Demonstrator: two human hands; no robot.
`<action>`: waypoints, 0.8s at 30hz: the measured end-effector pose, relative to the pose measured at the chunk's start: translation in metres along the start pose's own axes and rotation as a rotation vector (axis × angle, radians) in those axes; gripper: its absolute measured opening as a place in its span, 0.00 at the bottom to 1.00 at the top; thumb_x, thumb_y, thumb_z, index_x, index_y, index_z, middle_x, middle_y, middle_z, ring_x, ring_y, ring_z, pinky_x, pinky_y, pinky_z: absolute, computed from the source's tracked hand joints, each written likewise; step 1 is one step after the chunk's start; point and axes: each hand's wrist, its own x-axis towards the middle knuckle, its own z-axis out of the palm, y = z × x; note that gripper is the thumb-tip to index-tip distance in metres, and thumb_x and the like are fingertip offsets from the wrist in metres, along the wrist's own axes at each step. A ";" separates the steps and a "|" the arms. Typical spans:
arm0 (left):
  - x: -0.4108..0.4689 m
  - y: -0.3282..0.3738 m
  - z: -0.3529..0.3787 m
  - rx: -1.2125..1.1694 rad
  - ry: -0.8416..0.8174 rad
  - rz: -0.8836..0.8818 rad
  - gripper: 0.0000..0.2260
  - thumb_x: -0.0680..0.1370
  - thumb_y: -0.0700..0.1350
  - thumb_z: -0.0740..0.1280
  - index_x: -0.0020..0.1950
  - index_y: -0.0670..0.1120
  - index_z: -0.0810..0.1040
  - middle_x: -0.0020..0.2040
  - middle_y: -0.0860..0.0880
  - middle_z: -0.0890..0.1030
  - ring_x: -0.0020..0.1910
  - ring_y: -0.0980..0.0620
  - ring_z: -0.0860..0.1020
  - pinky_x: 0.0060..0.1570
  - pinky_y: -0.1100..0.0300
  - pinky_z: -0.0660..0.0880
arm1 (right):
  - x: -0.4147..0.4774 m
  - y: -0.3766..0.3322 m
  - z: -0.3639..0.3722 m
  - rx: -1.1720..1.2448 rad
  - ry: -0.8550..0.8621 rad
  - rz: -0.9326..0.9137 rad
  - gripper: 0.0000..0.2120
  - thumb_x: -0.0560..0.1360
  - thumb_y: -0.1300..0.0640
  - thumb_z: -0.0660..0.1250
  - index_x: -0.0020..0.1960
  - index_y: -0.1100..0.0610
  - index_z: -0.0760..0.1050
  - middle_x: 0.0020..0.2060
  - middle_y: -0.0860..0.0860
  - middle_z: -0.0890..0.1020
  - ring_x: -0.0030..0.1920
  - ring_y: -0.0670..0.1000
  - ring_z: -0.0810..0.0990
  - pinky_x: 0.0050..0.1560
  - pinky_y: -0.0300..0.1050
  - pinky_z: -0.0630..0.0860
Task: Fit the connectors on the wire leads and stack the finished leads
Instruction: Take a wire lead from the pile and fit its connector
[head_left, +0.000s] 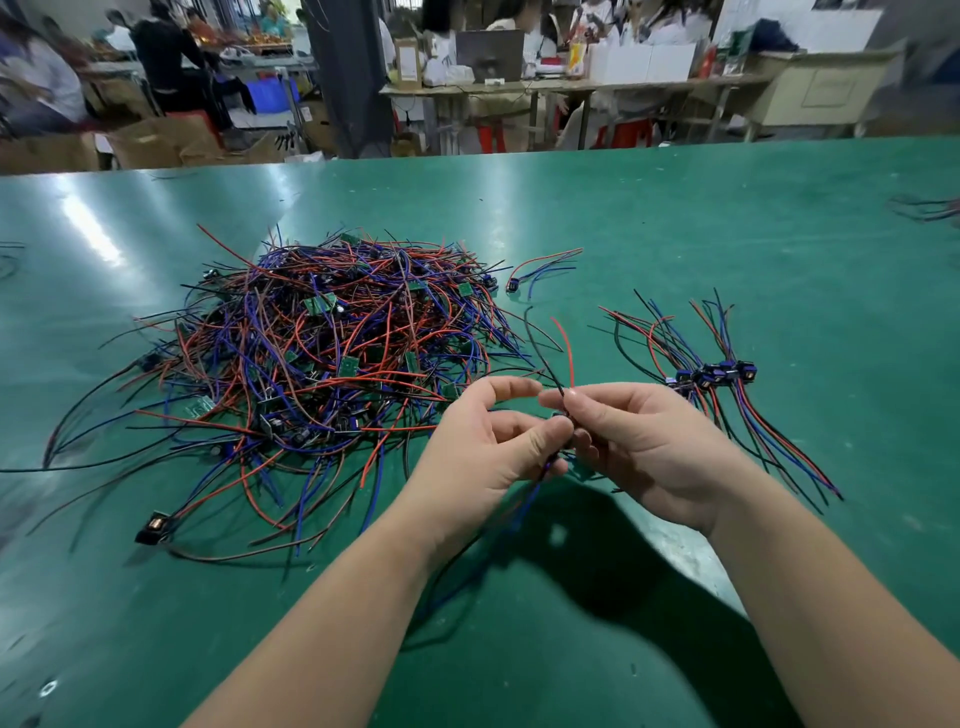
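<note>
Both hands meet above the green table, near its middle. My left hand pinches the lower part of a wire lead, and blue and black wires hang below that hand. My right hand pinches the same lead where its black and red wires rise up. The piece between the fingertips is mostly hidden. A big tangled pile of red, blue and black leads with small green boards lies to the left. To the right lies a neat stack of leads with connectors.
A single lead lies alone behind the hands. A loose black coil part sits at the pile's near left edge. More wires lie at the far right table edge. People work at benches beyond the table.
</note>
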 end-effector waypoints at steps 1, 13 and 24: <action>0.000 -0.001 0.001 -0.014 0.001 -0.028 0.22 0.63 0.48 0.72 0.54 0.44 0.71 0.34 0.49 0.83 0.32 0.54 0.81 0.37 0.63 0.79 | 0.000 0.000 -0.001 0.017 -0.009 0.020 0.10 0.64 0.59 0.69 0.42 0.63 0.82 0.30 0.52 0.80 0.28 0.44 0.75 0.30 0.32 0.73; -0.006 0.000 0.002 0.024 -0.058 -0.170 0.06 0.65 0.45 0.74 0.38 0.43 0.84 0.32 0.46 0.82 0.31 0.52 0.82 0.43 0.55 0.81 | -0.002 -0.005 -0.011 -0.268 0.052 0.072 0.11 0.57 0.58 0.74 0.35 0.60 0.75 0.25 0.49 0.78 0.22 0.44 0.73 0.21 0.32 0.68; -0.012 0.010 0.000 0.170 -0.258 -0.360 0.04 0.72 0.42 0.73 0.37 0.45 0.82 0.37 0.43 0.84 0.33 0.51 0.83 0.30 0.65 0.76 | 0.003 -0.032 -0.054 0.098 0.468 -0.080 0.09 0.65 0.60 0.72 0.41 0.62 0.74 0.24 0.50 0.79 0.25 0.43 0.79 0.25 0.30 0.74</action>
